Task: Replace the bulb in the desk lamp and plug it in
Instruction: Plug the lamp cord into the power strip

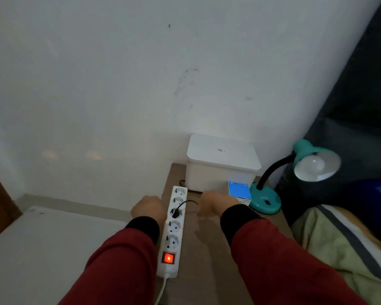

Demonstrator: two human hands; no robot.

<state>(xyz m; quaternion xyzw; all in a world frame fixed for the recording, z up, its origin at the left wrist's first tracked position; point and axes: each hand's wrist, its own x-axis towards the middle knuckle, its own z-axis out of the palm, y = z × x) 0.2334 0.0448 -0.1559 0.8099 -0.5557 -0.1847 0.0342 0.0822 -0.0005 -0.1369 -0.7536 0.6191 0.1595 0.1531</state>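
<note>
Red-sleeved left hand [149, 209] clenched, empty, left of power strip [173, 230]. Right hand [216, 204] blurred, grip unclear, over desk [209, 249]. Just beyond right hand: blue bulb box [239, 191]. Further right: teal desk lamp [266, 200], white bulb [312, 165] fitted. Glass likely fragile, smooth; better grasped round widest part, shade steadied.

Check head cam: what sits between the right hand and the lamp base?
In the head view, a small blue-topped box stands between the right hand and the teal lamp base, in front of the white lidded container.
</note>
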